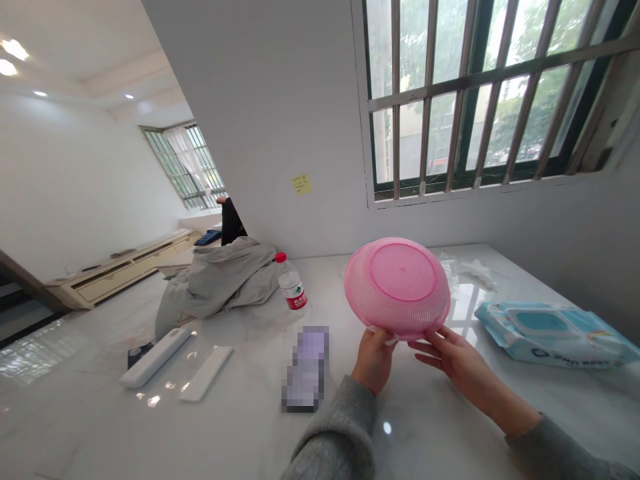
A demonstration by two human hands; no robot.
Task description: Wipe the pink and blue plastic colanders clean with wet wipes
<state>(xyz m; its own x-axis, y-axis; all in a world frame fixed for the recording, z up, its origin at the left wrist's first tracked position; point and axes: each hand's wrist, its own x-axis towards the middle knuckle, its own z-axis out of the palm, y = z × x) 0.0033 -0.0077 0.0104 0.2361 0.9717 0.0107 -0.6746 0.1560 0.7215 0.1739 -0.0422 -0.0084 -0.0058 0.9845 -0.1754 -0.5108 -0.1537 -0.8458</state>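
Note:
A pink mesh basket [400,283] is tipped up above the white table, its round base turned toward me. My left hand [374,360] is closed on the basket's near rim, with a bit of something white, perhaps a wipe, showing by the fingers. At the rim's right side my right hand [447,357] grips it between thumb and fingers, the other fingers stretched out below. The inside of the basket is hidden from me.
A blue wipes pack [555,333] lies at right, near crumpled clear plastic [477,273]. Left of my hands are a blurred-out phone-like object [306,370], a red-capped water bottle [291,283], grey cloth [220,277], a long white case [156,359] and a flat white strip [207,373].

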